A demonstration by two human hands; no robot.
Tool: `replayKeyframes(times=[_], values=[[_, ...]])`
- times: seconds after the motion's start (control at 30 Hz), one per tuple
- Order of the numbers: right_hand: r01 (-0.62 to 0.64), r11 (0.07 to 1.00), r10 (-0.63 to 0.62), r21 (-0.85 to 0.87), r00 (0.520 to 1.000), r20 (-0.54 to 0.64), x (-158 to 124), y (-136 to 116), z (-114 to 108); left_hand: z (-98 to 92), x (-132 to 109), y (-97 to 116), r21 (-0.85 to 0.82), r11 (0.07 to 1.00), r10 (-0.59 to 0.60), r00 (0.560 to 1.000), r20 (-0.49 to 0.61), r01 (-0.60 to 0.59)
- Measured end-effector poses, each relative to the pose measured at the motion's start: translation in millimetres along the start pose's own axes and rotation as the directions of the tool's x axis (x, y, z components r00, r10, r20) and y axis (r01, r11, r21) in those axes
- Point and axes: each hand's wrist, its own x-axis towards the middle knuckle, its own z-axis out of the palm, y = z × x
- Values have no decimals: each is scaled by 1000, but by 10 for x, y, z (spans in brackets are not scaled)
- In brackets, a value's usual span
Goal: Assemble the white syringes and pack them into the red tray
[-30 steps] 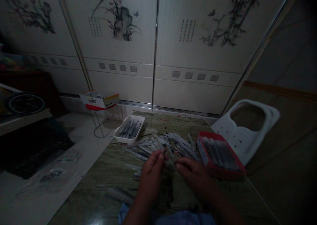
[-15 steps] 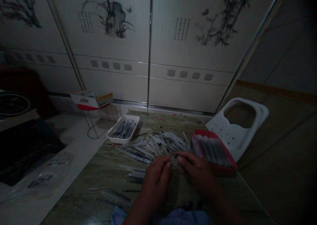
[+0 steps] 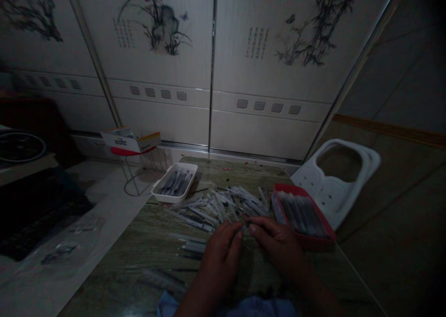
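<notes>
My left hand (image 3: 222, 253) is closed in a pinch over the table, its fingertips on a pale, clear pen barrel (image 3: 245, 227). Against it, my right hand (image 3: 276, 239) pinches a small dark piece at the pen's end; whether this is a cap or a tip I cannot tell. Fingers hide most of the pen. Just beyond both hands lies a loose heap of clear and whitish pens (image 3: 223, 204). More pens (image 3: 192, 247) lie to the left of my left hand, partly covered by it.
A white tray (image 3: 173, 199) of pens stands at the back left of the table (image 3: 114, 282). Beside my right arm is a red box (image 3: 324, 235) packed with pens. A white folding chair (image 3: 362, 177) leans behind it. An open carton (image 3: 125, 142) rests on a red stool.
The hands stay fingertip to fingertip over nearly the same spot, with only slight finger movement. The whole view has shifted a little.
</notes>
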Motion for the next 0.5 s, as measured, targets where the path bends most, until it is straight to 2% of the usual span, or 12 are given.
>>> replayKeyframes(times=[0.27, 0.5], values=[[26, 999, -25, -44, 1000, 15, -5, 1, -3, 16, -21, -56, 18, 1000, 19, 999, -29, -19], [20, 995, -12, -95, 997, 81, 0, 26, -37, 1, -17, -34, 54, 998, 42, 998, 49, -45]])
